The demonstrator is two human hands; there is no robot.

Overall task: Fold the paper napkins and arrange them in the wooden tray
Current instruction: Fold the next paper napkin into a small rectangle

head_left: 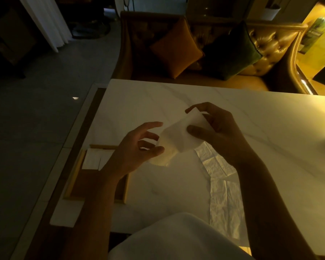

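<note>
A white paper napkin (178,135), partly folded, hangs above the marble table between my two hands. My right hand (217,131) pinches its upper right part with thumb and fingers. My left hand (139,147) touches its lower left edge with the thumb, fingers spread apart. The wooden tray (73,182) lies at the table's left edge, under my left forearm, with a folded white napkin (92,159) in its far end. Unfolded napkins (223,188) lie flat on the table below my right wrist.
The white marble table (270,147) stretches to the right. Beyond its far edge stands a tufted leather sofa (270,44) with an orange cushion (175,47) and a dark green cushion (231,51). Dark floor (36,109) lies to the left.
</note>
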